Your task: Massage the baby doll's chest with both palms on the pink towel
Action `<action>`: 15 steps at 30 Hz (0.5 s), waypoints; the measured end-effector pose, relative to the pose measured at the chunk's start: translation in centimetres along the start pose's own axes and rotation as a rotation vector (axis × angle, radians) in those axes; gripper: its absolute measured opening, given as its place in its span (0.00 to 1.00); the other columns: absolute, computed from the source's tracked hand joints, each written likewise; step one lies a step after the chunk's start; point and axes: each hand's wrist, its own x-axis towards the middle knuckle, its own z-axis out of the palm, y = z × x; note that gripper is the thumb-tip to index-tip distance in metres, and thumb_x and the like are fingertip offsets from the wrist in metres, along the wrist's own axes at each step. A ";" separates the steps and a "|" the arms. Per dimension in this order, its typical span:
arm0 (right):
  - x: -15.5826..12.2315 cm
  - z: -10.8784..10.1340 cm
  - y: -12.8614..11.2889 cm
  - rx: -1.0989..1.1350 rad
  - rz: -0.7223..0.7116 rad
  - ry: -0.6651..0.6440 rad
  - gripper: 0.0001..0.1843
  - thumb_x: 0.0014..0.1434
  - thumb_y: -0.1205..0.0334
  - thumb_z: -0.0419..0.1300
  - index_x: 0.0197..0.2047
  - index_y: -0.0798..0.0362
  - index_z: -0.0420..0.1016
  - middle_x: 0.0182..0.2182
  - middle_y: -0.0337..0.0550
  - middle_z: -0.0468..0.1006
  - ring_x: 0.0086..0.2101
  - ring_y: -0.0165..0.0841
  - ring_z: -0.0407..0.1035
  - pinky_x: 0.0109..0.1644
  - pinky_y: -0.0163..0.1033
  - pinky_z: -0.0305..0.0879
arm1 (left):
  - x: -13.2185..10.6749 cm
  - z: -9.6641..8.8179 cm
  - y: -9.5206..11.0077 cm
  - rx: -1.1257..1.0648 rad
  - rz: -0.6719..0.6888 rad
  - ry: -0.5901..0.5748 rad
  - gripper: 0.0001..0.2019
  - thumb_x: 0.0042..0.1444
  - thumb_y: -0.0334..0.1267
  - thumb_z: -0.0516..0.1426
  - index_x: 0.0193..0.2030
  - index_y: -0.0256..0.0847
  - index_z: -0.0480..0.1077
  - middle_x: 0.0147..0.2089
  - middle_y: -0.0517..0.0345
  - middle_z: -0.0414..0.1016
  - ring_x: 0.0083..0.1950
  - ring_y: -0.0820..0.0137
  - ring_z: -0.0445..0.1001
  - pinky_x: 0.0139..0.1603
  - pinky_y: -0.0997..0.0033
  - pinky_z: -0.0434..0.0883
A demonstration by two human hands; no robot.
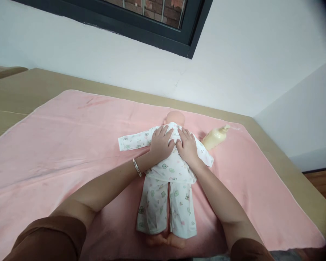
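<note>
A baby doll (174,170) in white printed pyjamas lies face down on a pink blanket (70,145), its head toward the wall and its bare feet toward me. Across the left side of its upper back rests my left hand (162,143), fingers stretched out and flat; a silver bangle circles that wrist. My right hand (188,146) lies flat on the right side of the upper back, the thumbs of both hands close to each other. Both sleeves of the doll spread outward. Neither hand grips anything.
Just right of the doll, a baby bottle (216,137) with pale yellow contents lies on its side on the blanket. The wooden table (49,81) shows around the blanket's edges. A white wall and a dark window frame (152,30) stand behind.
</note>
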 end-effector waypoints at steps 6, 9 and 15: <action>0.4 0.1 0.4 -0.008 -0.028 -0.052 0.32 0.65 0.64 0.46 0.71 0.57 0.56 0.71 0.53 0.55 0.70 0.49 0.46 0.71 0.63 0.45 | 0.2 0.0 -0.2 0.011 0.038 -0.018 0.22 0.61 0.36 0.50 0.61 0.39 0.69 0.66 0.43 0.67 0.68 0.51 0.62 0.68 0.43 0.59; 0.1 0.2 0.2 -0.008 -0.033 0.011 0.29 0.65 0.63 0.47 0.69 0.55 0.62 0.68 0.52 0.61 0.69 0.47 0.51 0.71 0.61 0.47 | 0.1 -0.1 -0.2 0.001 0.076 0.001 0.20 0.62 0.35 0.50 0.58 0.37 0.71 0.63 0.41 0.70 0.67 0.52 0.65 0.68 0.44 0.62; -0.6 0.5 -0.3 -0.051 -0.003 0.176 0.23 0.66 0.60 0.50 0.60 0.54 0.75 0.60 0.51 0.74 0.62 0.43 0.66 0.66 0.50 0.61 | -0.3 -0.4 0.0 0.017 0.093 0.058 0.17 0.61 0.34 0.52 0.53 0.37 0.75 0.59 0.43 0.74 0.64 0.54 0.69 0.65 0.48 0.68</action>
